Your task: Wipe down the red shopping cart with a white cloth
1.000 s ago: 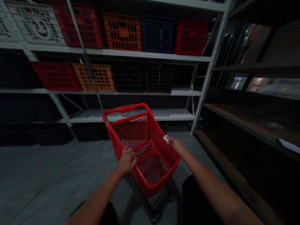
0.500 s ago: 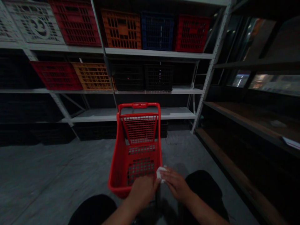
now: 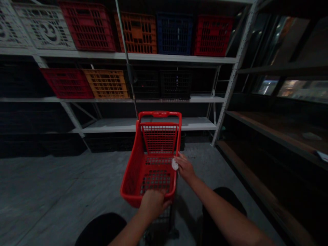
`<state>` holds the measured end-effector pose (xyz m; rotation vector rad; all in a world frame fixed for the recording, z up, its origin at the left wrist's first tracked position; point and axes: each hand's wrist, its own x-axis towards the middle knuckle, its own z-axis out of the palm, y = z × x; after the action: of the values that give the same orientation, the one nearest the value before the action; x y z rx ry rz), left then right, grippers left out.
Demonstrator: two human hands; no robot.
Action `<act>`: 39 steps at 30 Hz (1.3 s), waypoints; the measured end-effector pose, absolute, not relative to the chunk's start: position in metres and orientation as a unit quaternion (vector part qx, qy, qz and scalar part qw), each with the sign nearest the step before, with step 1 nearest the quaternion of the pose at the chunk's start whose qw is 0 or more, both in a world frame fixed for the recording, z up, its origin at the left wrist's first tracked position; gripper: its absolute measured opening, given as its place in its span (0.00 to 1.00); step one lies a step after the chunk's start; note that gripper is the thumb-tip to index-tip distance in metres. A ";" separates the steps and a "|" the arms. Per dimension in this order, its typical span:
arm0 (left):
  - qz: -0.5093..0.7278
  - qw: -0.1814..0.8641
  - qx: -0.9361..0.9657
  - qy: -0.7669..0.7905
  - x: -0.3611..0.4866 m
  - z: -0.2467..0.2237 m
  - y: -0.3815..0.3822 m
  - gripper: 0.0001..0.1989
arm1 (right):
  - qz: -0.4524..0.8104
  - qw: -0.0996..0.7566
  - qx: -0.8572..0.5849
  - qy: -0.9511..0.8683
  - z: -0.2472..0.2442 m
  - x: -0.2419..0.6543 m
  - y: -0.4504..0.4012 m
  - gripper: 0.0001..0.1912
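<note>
A red plastic shopping cart [image 3: 130, 171] stands in front of me, its handle at the far end and its basket holding nothing that I can see. My left hand [image 3: 154, 202] is closed over the basket's near rim. On the right side rim, my right hand [image 3: 185, 168] presses a crumpled white cloth or tissue [image 3: 175, 164] against the red plastic. The fingers of that hand are bent over the white piece and the rim. Part of the cart's dark lower frame shows below the basket.
Behind the cart, a white metal rack [image 3: 179, 58] holds plastic crates, among them an orange crate [image 3: 138, 33] and a blue crate [image 3: 175, 34]. A thin pole [image 3: 125, 44] rises beside the cart's handle. Dark shelving [image 3: 269, 133] lines the right. Grey concrete floor [image 3: 56, 191] lies leftward.
My right hand has slid forward along the cart's right rim with the white cloth or tissue. The left hand stays on the near rim. The cart appears slightly further right in view.
</note>
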<state>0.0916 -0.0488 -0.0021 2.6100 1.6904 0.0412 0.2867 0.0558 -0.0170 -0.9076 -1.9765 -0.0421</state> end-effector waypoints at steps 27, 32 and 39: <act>-0.006 0.016 0.843 0.537 0.083 0.003 -0.038 0.24 | 0.094 0.463 -0.504 -0.723 0.000 0.255 0.048 0.08; -0.013 0.023 0.856 0.517 0.075 0.003 -0.031 0.23 | 0.195 0.467 -0.433 -0.746 -0.024 0.229 -0.037 0.09; -0.007 0.018 0.861 0.509 0.071 0.001 -0.037 0.24 | 0.145 0.469 -0.466 -0.735 -0.011 0.252 -0.006 0.08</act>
<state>0.0711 -0.0366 0.0009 2.6720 1.5808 -0.0213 0.2521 -0.0059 -0.0114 -1.1433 -1.8027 0.3566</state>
